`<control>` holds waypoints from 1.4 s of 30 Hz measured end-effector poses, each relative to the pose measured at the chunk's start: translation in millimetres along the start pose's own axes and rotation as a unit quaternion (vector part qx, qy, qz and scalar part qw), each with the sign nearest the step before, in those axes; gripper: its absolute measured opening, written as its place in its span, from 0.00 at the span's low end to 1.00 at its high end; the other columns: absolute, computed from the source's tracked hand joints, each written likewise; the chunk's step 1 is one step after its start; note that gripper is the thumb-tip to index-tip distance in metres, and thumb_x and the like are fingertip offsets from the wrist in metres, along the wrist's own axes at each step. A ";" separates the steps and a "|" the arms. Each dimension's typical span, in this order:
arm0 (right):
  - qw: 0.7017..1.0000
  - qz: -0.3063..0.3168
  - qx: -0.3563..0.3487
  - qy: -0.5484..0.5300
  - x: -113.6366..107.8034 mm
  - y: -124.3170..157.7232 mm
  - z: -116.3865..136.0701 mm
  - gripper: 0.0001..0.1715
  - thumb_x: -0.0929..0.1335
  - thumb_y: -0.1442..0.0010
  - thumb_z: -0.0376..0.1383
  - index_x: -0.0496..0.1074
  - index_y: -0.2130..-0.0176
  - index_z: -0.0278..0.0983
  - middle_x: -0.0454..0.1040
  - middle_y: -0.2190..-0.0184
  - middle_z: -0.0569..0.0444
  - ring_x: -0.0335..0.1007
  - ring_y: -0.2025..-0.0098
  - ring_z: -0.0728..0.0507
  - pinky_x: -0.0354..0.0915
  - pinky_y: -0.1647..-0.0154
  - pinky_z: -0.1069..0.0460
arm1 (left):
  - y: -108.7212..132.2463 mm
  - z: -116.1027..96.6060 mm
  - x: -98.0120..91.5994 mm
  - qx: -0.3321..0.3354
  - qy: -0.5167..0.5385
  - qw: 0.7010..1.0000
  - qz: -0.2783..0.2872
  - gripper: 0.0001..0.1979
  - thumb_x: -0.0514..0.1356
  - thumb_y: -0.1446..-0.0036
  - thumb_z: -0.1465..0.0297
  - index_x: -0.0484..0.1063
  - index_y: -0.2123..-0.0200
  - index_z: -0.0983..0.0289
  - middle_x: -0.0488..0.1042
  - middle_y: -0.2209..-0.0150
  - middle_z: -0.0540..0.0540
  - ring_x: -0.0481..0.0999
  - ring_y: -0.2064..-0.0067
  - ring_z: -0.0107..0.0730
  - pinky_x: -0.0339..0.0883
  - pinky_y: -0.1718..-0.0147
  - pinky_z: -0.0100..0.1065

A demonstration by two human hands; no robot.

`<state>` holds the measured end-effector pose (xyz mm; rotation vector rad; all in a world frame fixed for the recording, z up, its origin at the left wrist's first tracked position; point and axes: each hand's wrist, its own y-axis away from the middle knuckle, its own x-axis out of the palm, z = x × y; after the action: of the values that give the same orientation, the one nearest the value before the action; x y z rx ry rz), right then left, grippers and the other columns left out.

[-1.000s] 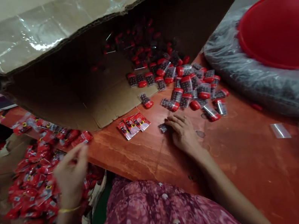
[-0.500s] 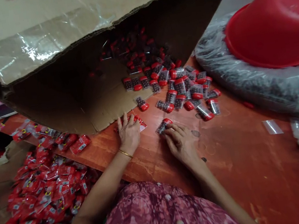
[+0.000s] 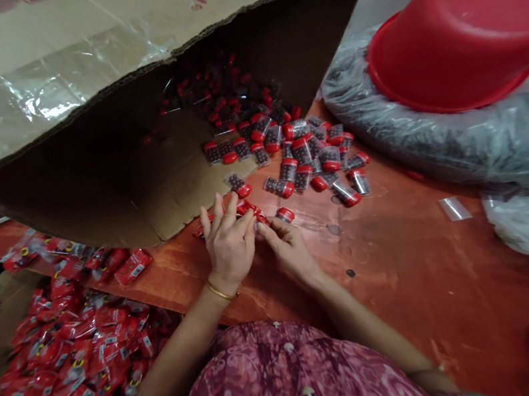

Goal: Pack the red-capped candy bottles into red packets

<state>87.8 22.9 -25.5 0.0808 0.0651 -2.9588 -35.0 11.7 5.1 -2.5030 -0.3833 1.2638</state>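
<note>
My left hand (image 3: 229, 248), with a thin gold bangle at the wrist, pinches a small red plastic packet (image 3: 255, 213) between thumb and index finger while its other fingers are raised. My right hand (image 3: 290, 248) meets it from the right, thumb and fingers pinched at the packet's near edge. The fingers hide most of the packet. More red wrapping shows behind my left fingers on the table. Just beyond my right fingers lies a small clear container with a red cap (image 3: 285, 215). Another such container (image 3: 239, 185) lies at the carton's edge.
A tipped cardboard carton (image 3: 145, 211) spills many red-capped containers (image 3: 301, 158) onto the reddish table (image 3: 410, 282). Filled red packets (image 3: 79, 364) heap in an open box at lower left; some lie on the table edge. A red tub (image 3: 461, 37) rests on a plastic-wrapped bundle (image 3: 385, 130) at right.
My right hand has left the single container and moved left to meet my left hand. The red packet, flat under my left hand before, is now lifted between both hands. The view has shifted slightly.
</note>
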 end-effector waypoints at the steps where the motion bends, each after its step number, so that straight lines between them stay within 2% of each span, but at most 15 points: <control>1: 1.000 -0.009 0.011 -0.028 1.0 -1.5 0.2 0.17 0.64 0.42 0.48 0.72 0.64 0.37 0.76 0.69 0.54 0.70 0.67 0.46 0.68 0.62 0.50 | 1.5 -2.3 -0.1 -0.017 0.028 0.999 -0.009 0.12 0.56 0.43 0.67 0.75 0.57 0.59 0.68 0.43 0.58 0.58 0.37 0.47 0.39 0.38 0.54; 4: 0.997 -0.055 0.022 -0.045 -1.0 -3.2 -0.7 0.18 0.65 0.43 0.48 0.69 0.72 0.37 0.69 0.77 0.58 0.63 0.75 0.50 0.64 0.70 0.54 | 8.1 -3.2 1.9 -0.134 0.161 0.978 -0.015 0.21 0.60 0.47 0.62 0.70 0.50 0.62 0.70 0.45 0.63 0.66 0.42 0.46 0.54 0.42 0.47; 5: 0.997 -0.070 0.021 -0.041 -1.9 -2.9 -1.2 0.18 0.65 0.43 0.48 0.67 0.74 0.37 0.66 0.79 0.60 0.60 0.76 0.51 0.62 0.72 0.54 | 10.9 -2.3 3.1 -0.189 0.227 0.955 0.011 0.22 0.61 0.48 0.59 0.71 0.51 0.64 0.73 0.49 0.63 0.71 0.46 0.45 0.62 0.47 0.44; 7: 0.996 -0.087 0.011 -0.028 -1.5 -1.2 -2.6 0.19 0.64 0.43 0.48 0.64 0.77 0.37 0.61 0.81 0.61 0.55 0.78 0.51 0.58 0.75 0.55 | 16.9 -0.2 5.9 -0.287 0.360 0.883 0.087 0.22 0.60 0.49 0.54 0.74 0.59 0.65 0.78 0.60 0.61 0.77 0.58 0.40 0.70 0.62 0.36; 9: 0.997 -0.080 0.000 -0.016 2.4 1.6 -4.1 0.19 0.63 0.43 0.47 0.64 0.77 0.37 0.60 0.81 0.61 0.54 0.78 0.51 0.57 0.75 0.56 | 21.7 1.7 8.4 -0.347 0.441 0.818 0.124 0.21 0.62 0.52 0.52 0.74 0.69 0.66 0.77 0.70 0.56 0.76 0.69 0.33 0.68 0.73 0.29; 13: 0.999 -0.028 -0.002 0.037 7.5 6.9 -6.4 0.20 0.59 0.39 0.48 0.65 0.74 0.37 0.63 0.80 0.59 0.58 0.77 0.50 0.58 0.74 0.55 | 21.8 5.2 7.7 -0.403 0.457 0.790 0.058 0.21 0.69 0.64 0.54 0.72 0.78 0.66 0.73 0.78 0.50 0.70 0.77 0.23 0.65 0.77 0.25; 15: 0.992 -0.017 -0.007 0.123 1.4 7.1 -6.8 0.22 0.56 0.37 0.48 0.66 0.72 0.37 0.65 0.78 0.57 0.61 0.75 0.48 0.59 0.72 0.54 | 17.4 6.5 4.2 -0.435 0.467 0.768 0.041 0.22 0.70 0.68 0.55 0.72 0.78 0.67 0.74 0.79 0.50 0.70 0.77 0.23 0.64 0.78 0.24; 17: 0.964 -0.043 -0.008 0.264 -9.9 4.5 -7.2 0.23 0.56 0.37 0.50 0.67 0.68 0.36 0.68 0.74 0.53 0.64 0.71 0.46 0.59 0.69 0.52 | 12.7 6.7 0.2 -0.464 0.479 0.745 0.031 0.22 0.71 0.72 0.56 0.72 0.78 0.67 0.74 0.79 0.50 0.70 0.78 0.22 0.62 0.79 0.24; 20: 0.878 -0.102 0.022 0.468 -25.2 -2.1 -8.2 0.29 0.61 0.42 0.55 0.68 0.62 0.32 0.71 0.69 0.45 0.66 0.67 0.41 0.58 0.67 0.49 | 8.1 3.9 -1.9 -0.485 0.485 0.727 0.027 0.23 0.72 0.74 0.56 0.71 0.79 0.67 0.74 0.80 0.49 0.69 0.79 0.21 0.60 0.80 0.23; 23: 0.811 -0.095 0.042 0.576 -29.1 -5.9 -8.9 0.33 0.63 0.44 0.56 0.68 0.58 0.29 0.71 0.64 0.40 0.66 0.62 0.37 0.58 0.65 0.48 | 6.1 -0.4 1.5 -0.490 0.491 0.719 0.038 0.23 0.72 0.74 0.56 0.71 0.79 0.67 0.74 0.79 0.49 0.70 0.78 0.22 0.59 0.80 0.23; 28: 0.774 -0.044 0.036 0.630 -29.7 -0.1 -9.6 0.23 0.62 0.40 0.42 0.66 0.51 0.30 0.71 0.61 0.40 0.65 0.62 0.38 0.57 0.63 0.48 | 2.3 -0.4 3.6 -0.506 0.513 0.692 0.037 0.22 0.73 0.75 0.59 0.71 0.78 0.66 0.74 0.79 0.49 0.71 0.77 0.23 0.61 0.79 0.23; 33: 0.751 0.001 -0.014 0.660 -44.7 6.3 -18.2 0.25 0.60 0.38 0.40 0.63 0.44 0.29 0.70 0.53 0.37 0.63 0.57 0.36 0.57 0.58 0.44 | -1.0 5.3 -1.4 -0.522 0.575 0.629 0.045 0.16 0.72 0.69 0.66 0.72 0.75 0.65 0.76 0.78 0.49 0.73 0.77 0.24 0.63 0.78 0.24; 36: 0.787 0.008 -0.016 0.617 -56.5 6.1 -22.6 0.23 0.59 0.38 0.36 0.65 0.46 0.29 0.71 0.54 0.37 0.65 0.58 0.36 0.58 0.58 0.43 | 0.0 5.6 -0.9 -0.535 0.591 0.600 0.062 0.11 0.70 0.63 0.69 0.72 0.75 0.66 0.75 0.79 0.50 0.73 0.77 0.26 0.64 0.78 0.26; 40: 0.928 -0.001 -0.008 0.372 -69.7 13.4 -8.5 0.21 0.56 0.37 0.39 0.70 0.54 0.32 0.75 0.67 0.45 0.68 0.67 0.41 0.64 0.66 0.48 | 4.1 3.8 1.3 -0.527 0.595 0.602 0.082 0.11 0.70 0.63 0.69 0.72 0.76 0.66 0.76 0.78 0.50 0.73 0.77 0.26 0.65 0.77 0.26; 42: 0.976 0.041 0.022 0.215 -71.2 21.7 6.5 0.22 0.57 0.37 0.44 0.72 0.57 0.35 0.73 0.74 0.52 0.67 0.75 0.46 0.63 0.75 0.52 | 5.9 2.2 2.0 -0.510 0.590 0.620 0.091 0.13 0.71 0.65 0.67 0.72 0.77 0.66 0.76 0.78 0.50 0.73 0.77 0.25 0.65 0.77 0.26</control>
<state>161.3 14.0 -15.8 0.7090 0.0512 -2.8051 -35.1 7.3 0.1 -3.5435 -0.5441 -1.1754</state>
